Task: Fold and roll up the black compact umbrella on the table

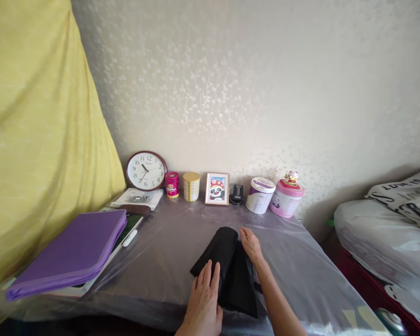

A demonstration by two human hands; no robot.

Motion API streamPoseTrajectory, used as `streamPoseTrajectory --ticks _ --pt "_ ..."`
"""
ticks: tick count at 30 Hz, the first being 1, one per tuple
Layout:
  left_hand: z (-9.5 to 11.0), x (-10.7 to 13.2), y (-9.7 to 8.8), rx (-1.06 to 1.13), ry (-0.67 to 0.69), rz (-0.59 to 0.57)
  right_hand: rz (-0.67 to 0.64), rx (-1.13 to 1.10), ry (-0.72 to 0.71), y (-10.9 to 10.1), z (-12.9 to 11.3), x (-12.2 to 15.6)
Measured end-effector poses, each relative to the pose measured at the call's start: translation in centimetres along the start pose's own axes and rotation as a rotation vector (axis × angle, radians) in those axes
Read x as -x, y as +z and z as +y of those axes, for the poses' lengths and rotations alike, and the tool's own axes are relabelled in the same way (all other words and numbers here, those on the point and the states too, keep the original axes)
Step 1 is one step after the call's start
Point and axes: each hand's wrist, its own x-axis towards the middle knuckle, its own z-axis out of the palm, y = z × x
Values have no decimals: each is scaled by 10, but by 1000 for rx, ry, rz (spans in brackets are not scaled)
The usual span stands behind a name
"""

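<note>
A black folded piece of fabric (227, 266) lies on the table in front of me, one flap standing up in a rounded fold and another spread toward the near right. My left hand (205, 294) rests against its near left side with the fingers stretched out and slightly apart. At the far right edge of the fabric is my right hand (251, 245), its fingers extended alongside the fold and touching it. The fingertips and thumb of that hand are partly hidden.
Clear plastic covers the table (150, 261). A purple zip folder (73, 247) lies on papers at left, by a white pen-like object (129, 238). Along the wall stand a clock (147, 171), tins, a framed panda picture (217, 189) and two tubs. Bagged bedding (381, 228) is at right.
</note>
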Motion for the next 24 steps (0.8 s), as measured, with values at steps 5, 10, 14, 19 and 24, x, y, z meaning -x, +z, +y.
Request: streamPoseTrajectory --ticks 5,10,14,19,24 --pt "-11 0 6 80 51 94 51 -152 303 -34 33 54" --pt "-18 -2 7 169 50 71 -100 -487 542 -40 27 91" --pt "-20 -2 8 236 24 94 -175 -498 538 -36 8 98" --pt "-20 -3 14 239 42 122 -105 -354 458 -31 11 96" --pt "-26 -6 22 297 71 175 -92 -214 378 -29 18 90"
